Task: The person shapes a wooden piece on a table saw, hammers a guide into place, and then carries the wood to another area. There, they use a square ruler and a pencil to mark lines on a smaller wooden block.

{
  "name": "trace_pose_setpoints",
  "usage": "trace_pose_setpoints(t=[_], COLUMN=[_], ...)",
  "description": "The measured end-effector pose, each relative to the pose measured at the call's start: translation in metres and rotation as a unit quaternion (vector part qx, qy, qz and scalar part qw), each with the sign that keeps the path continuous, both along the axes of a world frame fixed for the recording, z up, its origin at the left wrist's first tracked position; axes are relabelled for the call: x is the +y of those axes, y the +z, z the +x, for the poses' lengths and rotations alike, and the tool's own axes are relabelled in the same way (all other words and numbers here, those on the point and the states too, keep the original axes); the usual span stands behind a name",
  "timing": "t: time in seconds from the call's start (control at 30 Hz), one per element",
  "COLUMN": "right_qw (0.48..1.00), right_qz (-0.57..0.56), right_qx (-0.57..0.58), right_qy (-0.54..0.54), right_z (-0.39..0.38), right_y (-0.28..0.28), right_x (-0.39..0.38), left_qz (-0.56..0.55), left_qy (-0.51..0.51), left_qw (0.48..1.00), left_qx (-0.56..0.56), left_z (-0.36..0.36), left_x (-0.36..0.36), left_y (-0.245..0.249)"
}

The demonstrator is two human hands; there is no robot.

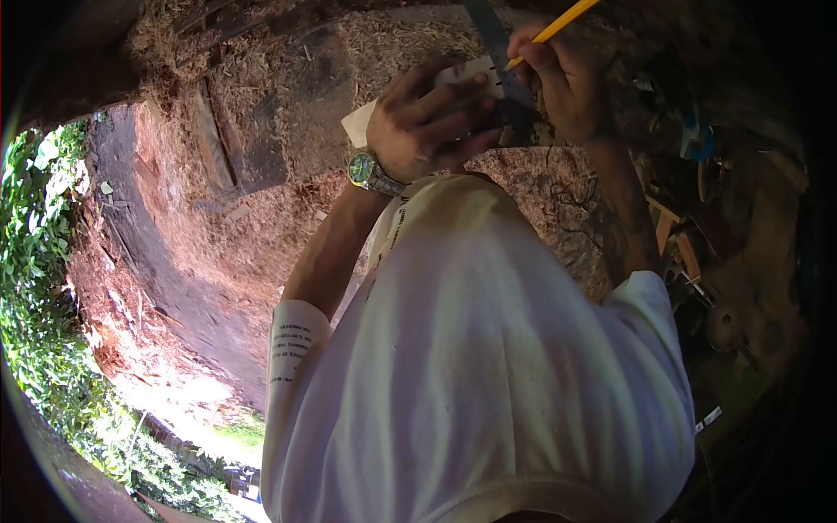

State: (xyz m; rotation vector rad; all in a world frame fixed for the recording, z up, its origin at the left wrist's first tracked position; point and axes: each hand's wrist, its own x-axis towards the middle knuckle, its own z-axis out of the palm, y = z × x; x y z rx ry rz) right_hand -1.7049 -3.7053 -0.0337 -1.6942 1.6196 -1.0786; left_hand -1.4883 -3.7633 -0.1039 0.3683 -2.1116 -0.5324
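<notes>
My right hand (562, 83) grips a yellow pencil (565, 21). Its tip touches down near the right end of a pale, flat piece of wood (478, 68), where small dark marks show. Across that end lies a dark, flat strip (490, 37), like the blade of a square; its lower part is in shadow. Over the wood rests my left hand (436, 118), its fingers bent and somewhat apart, holding the piece. Part of the wood is hidden beneath them, and its other end (358, 125) sticks out by the wrist, which wears a metal watch (364, 170).
Shavings cover the wooden work surface (323, 83) and the ground (253, 231). A blue-handled tool (696, 138) and several wood offcuts (676, 235) lie to the right in shadow. Green leaves (39, 235) border the bright left side.
</notes>
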Motion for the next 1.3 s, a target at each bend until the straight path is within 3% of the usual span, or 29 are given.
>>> trace_pose_setpoints(t=[0.17,0.37,0.57,0.87,1.07,1.17,1.3], right_qw=[0.996,1.0,0.997,0.998,0.986,0.991,0.995], right_qz=[-0.019,-0.006,-0.02,-0.038,-0.095,-0.044,-0.067], right_qx=[0.08,-0.002,0.072,0.046,0.138,0.125,0.074], right_qy=[0.02,-0.016,-0.023,0.005,0.012,-0.012,-0.002], right_z=[0.007,0.003,0.009,0.008,0.003,0.002,0.009], right_y=[0.007,-0.002,0.007,0.005,0.006,0.007,0.005], right_x=[0.0,0.001,-0.002,-0.009,-0.01,-0.008,-0.008], left_qz=[-0.006,-0.007,-0.02,-0.006,-0.011,-0.007,-0.006], left_qy=[-0.006,0.0,-0.004,-0.014,-0.012,-0.013,-0.011], left_qw=[1.0,1.0,1.0,1.0,1.0,1.0,1.0], left_qx=[0.0,-0.008,0.009,-0.007,-0.008,-0.005,-0.003], left_z=[0.0,0.0,-0.002,0.001,0.001,0.001,0.0], left_x=[0.001,-0.002,-0.001,0.0,0.0,0.0,0.0], left_y=[0.008,0.005,-0.001,0.009,0.009,0.009,0.007])
